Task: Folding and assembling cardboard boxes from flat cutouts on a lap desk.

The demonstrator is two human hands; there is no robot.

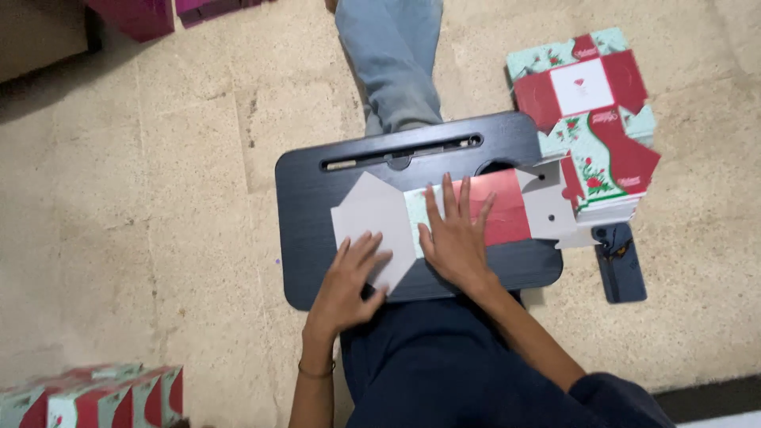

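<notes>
Down at about seven o'clock on the floor sits a cluster of folded boxes (95, 392), red and pale green, packed side by side. The stone floor (158, 198) runs pale and speckled across the room.

Toward the middle, a dark lap tray (317, 170) rests over the seated person's legs, with a long slot along its far edge. On it lies a flat cardboard box blank (444, 210), grey side up at its left end, red and floral-printed further right, its grey right flap hanging over the tray's three o'clock edge.

The left hand (349, 281) lies palm down on the grey pointed flap at the blank's seven o'clock corner, fingers spread flat and pressing, gripping nothing. A thin bangle (317, 370) circles that wrist. Just beside it, the right hand (456, 234) is also flat on the blank, fingers fanned out toward twelve o'clock over the seam where the pale green meets the red panel; it too is open, pressing rather than clasping.

At twelve o'clock a leg in light blue trousers (392, 59) stretches away from the tray.

At two o'clock, a stack of unfolded blanks (590, 119) sits on the floor, touching the tray's right end. Below it, at about four o'clock, a dark phone (622, 265) lies flat on the floor.
</notes>
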